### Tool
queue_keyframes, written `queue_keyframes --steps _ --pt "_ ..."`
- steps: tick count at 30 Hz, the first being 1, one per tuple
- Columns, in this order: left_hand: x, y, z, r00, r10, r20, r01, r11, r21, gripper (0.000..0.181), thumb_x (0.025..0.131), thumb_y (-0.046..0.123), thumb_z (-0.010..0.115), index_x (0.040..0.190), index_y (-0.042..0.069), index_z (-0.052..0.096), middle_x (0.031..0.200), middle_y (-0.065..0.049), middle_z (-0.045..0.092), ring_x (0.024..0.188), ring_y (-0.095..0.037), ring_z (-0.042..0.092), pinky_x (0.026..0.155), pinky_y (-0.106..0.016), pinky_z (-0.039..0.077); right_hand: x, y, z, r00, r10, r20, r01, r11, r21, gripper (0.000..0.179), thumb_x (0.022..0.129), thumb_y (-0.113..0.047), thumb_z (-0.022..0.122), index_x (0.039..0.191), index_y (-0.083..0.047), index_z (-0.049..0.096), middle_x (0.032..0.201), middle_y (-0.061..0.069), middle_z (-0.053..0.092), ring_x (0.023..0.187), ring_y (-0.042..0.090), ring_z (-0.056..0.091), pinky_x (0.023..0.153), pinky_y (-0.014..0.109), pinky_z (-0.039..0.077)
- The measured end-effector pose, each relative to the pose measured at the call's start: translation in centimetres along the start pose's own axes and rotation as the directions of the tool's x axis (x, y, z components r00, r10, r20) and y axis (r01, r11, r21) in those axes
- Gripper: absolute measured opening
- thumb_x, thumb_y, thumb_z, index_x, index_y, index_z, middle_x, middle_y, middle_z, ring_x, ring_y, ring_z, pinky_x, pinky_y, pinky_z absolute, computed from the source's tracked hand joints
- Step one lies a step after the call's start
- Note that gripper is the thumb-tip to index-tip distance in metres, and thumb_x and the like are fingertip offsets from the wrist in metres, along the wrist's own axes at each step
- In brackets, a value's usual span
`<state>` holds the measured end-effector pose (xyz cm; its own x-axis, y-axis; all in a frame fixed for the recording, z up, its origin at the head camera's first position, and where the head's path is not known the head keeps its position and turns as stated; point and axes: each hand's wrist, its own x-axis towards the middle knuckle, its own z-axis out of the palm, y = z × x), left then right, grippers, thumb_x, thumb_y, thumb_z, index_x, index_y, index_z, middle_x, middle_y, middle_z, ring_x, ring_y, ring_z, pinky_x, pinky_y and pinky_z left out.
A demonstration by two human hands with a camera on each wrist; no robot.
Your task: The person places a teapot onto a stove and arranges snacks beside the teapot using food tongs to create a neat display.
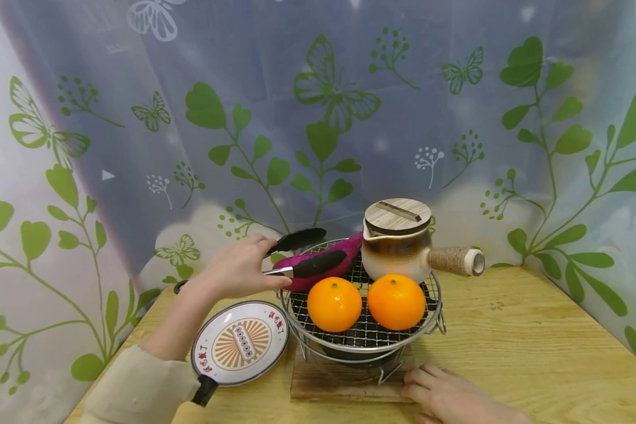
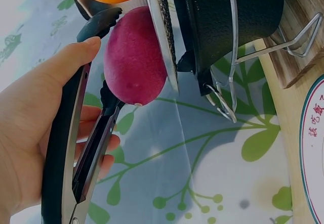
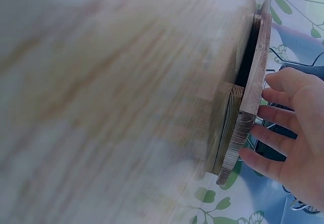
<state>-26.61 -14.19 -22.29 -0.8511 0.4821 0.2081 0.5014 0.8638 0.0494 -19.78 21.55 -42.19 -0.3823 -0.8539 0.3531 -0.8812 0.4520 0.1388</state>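
Observation:
My left hand (image 1: 238, 268) holds black-and-steel tongs (image 2: 61, 148), thumb on one arm and fingers behind the other. A purple-red sweet potato (image 2: 135, 57) lies between the tong tips, at the back left of a round wire grill rack (image 1: 364, 338). Whether both tips press on it, I cannot tell. Two oranges (image 1: 334, 304) sit at the front of the rack. Behind them stands a clay pot (image 1: 397, 259) with a wooden lid and twine-wrapped handle. My right hand (image 1: 447, 391) touches the right edge of the wooden board (image 1: 344, 386) under the stove with extended fingers (image 3: 273, 139).
Left of the stove lies a round white dish (image 1: 204, 347) with a printed pattern, a black handle (image 1: 206, 388) at its near side. A wire ring hangs from the rack's right rim. A patterned cloth (image 1: 318, 118) hangs behind the wooden table (image 1: 509, 330).

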Motion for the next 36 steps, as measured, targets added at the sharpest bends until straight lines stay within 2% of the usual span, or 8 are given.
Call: queue_keyframes --steps 17,24,36 --pt "-0.9 -1.0 -1.1 0.999 -0.029 -0.043 0.028 1.000 -0.006 0.080 0.078 0.051 0.066 0.135 0.000 0.044 0.134 -0.018 0.046 0.121 -0.035 0.045 0.094 -0.052 0.039 0.0 0.0 0.2 1.000 -0.010 -0.013 0.009 1.000 -0.028 0.031 0.080 -0.028 0.068 0.107 -0.015 0.063 0.107 0.000 0.057 0.091 0.014 0.051 0.070 0.027 0.048" --pt "-1.4 -1.4 -1.6 0.996 -0.075 -0.050 0.076 0.997 0.012 0.080 0.078 0.054 0.064 0.136 0.003 0.044 0.136 -0.018 0.044 0.122 -0.035 0.043 0.086 -0.055 0.043 0.1 -0.1 0.1 1.000 0.001 -0.002 -0.001 1.000 -0.026 0.032 0.079 -0.027 0.068 0.108 -0.015 0.063 0.107 0.000 0.057 0.091 0.014 0.051 0.071 0.028 0.048" --pt "-2.1 -2.8 -1.9 0.991 -0.116 -0.060 0.116 0.993 -0.003 0.080 0.080 0.053 0.062 0.138 0.001 0.041 0.138 -0.020 0.041 0.123 -0.038 0.041 0.088 -0.057 0.040 0.1 0.1 0.0 1.000 -0.008 0.001 0.008 0.999 -0.039 0.032 0.079 -0.027 0.068 0.108 -0.015 0.063 0.107 0.000 0.057 0.090 0.014 0.051 0.071 0.028 0.048"
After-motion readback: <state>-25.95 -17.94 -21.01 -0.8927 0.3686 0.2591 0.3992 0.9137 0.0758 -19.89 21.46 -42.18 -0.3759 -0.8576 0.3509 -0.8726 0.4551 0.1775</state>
